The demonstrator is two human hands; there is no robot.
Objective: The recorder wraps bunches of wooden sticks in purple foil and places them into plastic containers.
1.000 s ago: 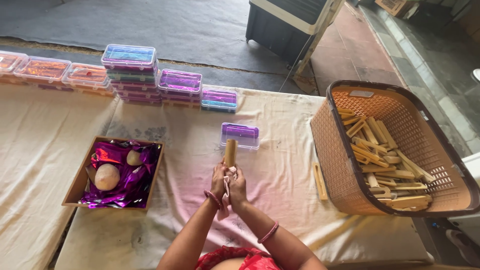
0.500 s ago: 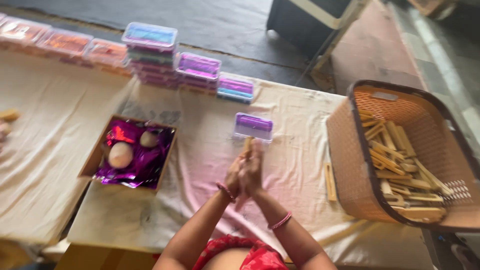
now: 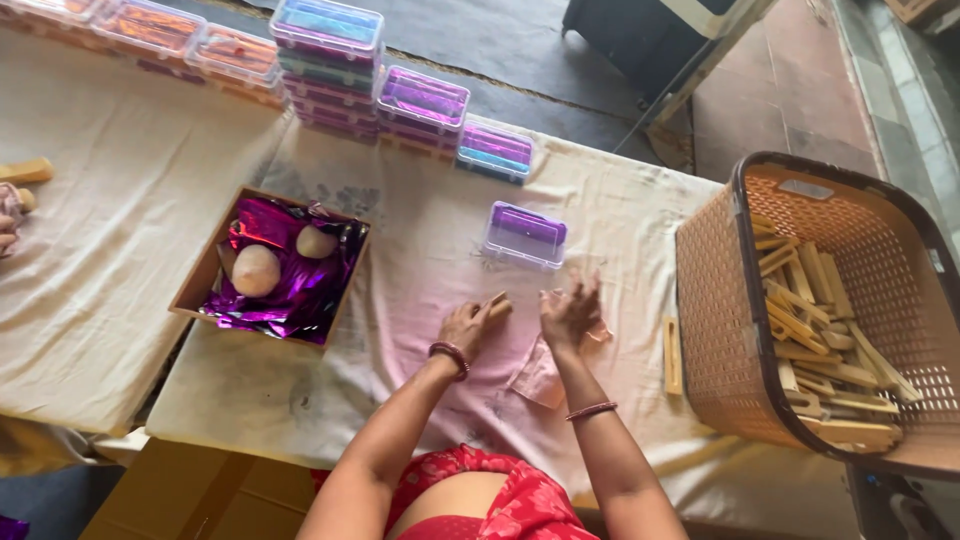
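Wooden stick (image 3: 497, 303): on cloth-covered surface (image 3: 420, 290), left hand (image 3: 468, 326) closed around it. Right hand (image 3: 570, 312): fingers spread, holding nothing, resting on pink cloth (image 3: 545, 372). Purple-lidded box (image 3: 526, 234) just beyond. Basket (image 3: 720, 300) of sticks at right; foil-lined cardboard box (image 3: 205, 282) at left.

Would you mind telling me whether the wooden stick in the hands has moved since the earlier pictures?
Yes. The wooden stick stood upright between both palms; now it lies low in the left hand, farther from the small purple box.
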